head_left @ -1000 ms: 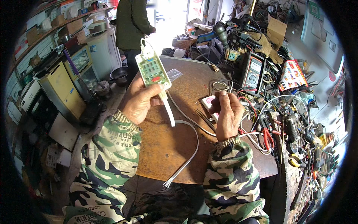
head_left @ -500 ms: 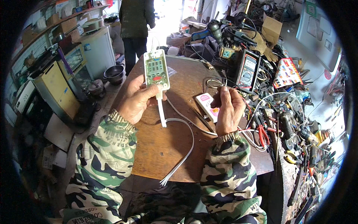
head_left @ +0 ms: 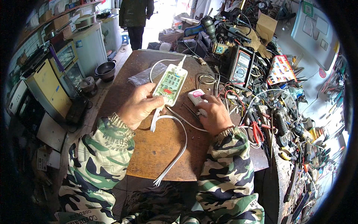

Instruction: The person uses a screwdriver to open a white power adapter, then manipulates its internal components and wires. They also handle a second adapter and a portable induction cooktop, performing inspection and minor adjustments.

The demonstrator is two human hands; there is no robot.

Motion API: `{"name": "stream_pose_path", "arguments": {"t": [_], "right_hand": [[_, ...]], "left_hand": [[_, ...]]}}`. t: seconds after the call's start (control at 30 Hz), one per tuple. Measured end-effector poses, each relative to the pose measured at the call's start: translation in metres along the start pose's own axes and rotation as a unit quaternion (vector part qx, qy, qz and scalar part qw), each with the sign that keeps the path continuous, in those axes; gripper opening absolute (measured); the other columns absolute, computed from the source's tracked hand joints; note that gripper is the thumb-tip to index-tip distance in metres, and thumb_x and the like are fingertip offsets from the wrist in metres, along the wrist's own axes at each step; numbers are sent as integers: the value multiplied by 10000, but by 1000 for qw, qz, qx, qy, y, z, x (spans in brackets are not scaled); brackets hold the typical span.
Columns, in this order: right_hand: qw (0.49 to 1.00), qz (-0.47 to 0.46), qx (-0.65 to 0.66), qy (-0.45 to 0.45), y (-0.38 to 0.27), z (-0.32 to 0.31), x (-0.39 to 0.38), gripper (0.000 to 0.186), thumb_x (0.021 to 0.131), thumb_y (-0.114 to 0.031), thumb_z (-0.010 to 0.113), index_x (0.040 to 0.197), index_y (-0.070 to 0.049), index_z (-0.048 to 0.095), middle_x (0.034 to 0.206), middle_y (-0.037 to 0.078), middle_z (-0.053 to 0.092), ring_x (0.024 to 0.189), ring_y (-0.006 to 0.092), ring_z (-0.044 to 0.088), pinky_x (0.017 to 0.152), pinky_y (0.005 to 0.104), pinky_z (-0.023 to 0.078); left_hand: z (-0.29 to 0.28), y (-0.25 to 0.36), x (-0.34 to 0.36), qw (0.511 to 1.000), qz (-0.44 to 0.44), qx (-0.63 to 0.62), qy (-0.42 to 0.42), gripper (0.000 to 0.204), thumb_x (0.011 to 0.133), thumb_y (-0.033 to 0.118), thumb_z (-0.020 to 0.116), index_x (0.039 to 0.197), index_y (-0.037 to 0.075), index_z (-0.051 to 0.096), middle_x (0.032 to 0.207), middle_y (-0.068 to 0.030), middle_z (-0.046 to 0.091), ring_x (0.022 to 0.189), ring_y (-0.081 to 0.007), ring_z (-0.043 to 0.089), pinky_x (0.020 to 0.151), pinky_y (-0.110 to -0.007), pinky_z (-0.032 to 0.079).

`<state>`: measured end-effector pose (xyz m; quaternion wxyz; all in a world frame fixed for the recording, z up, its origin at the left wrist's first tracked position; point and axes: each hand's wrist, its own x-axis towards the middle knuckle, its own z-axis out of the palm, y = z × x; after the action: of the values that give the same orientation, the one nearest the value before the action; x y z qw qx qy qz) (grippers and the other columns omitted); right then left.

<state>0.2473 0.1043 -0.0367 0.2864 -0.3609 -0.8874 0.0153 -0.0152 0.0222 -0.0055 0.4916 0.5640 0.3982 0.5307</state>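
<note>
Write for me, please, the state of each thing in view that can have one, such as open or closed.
White box: open, circuit board exposed, held in left hand.
Pink-labelled white piece: on table, right hand touching it.
White cable: curved, free end splayed.
Multimeter: on, showing a reading.
Clear plastic bag: crumpled.
Dark pan: uncovered.
Red-handled pliers: open or closed, cannot tell.

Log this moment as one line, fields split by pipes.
left hand: holds open white case, green circuit board inside | right hand: over white pink-labelled piece | table: white cable | right side: multimeter
</note>
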Motion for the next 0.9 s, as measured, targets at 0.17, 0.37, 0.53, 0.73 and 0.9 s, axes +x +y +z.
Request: {"name": "stream_pose_path", "arguments": {"t": [0.17, 0.37, 0.53, 0.73, 0.9], "right_hand": [[997, 35, -51, -37, 1, 1, -7, 302, 787, -97, 636, 1057, -136, 764, 1337, 160, 585, 1263, 382, 496, 1026, 505, 423], [996, 37, -78, -27, 1, 1, -8, 256, 825, -125, 620, 1010, -169, 791, 1340, 133, 581, 1272, 356, 486, 1039, 492, 398], [998, 24, -49, -17, 2, 10, -2, 227, 793, -94, 640, 961, -150, 783, 1329, 145, 595, 1254, 359, 509, 1031, 483, 410], [998, 26, -54, -13, 1, 6, -3, 220, 758, -68, 670, 956, -102, 758, 1321, 173, 601, 1248, 372, 524, 1019, 477, 428], [998, 23, -58, -13, -5, 5, -1, 283, 826, -99, 589, 1068, -38, 722, 1309, 161, 608, 1233, 366, 529, 1007, 489, 432]], "left_hand": [[2, -1, 6, 1000, -1, 13, -23, 320, 940, 220, 677, 1155, -4, 601, 959, -30, 668, 745, -59, 622, 639, -205, 511], [7, 1, 5, 998, 3, 4, -70, 314, 956, 201, 656, 1177, -11, 587, 974, -44, 658, 781, -76, 606, 711, -227, 511], [5, 3, -2, 997, -13, 16, -74, 359, 962, 228, 661, 1209, -19, 580, 978, -39, 659, 793, -75, 609, 721, -224, 509], [7, 1, 1, 996, -6, -3, -92, 332, 963, 174, 667, 1206, -32, 573, 1012, -66, 675, 822, -104, 650, 733, -254, 544], [5, -2, 1, 996, -5, 10, -92, 360, 969, 167, 659, 1247, -39, 558, 1053, -76, 681, 852, -108, 660, 740, -266, 561]]}}
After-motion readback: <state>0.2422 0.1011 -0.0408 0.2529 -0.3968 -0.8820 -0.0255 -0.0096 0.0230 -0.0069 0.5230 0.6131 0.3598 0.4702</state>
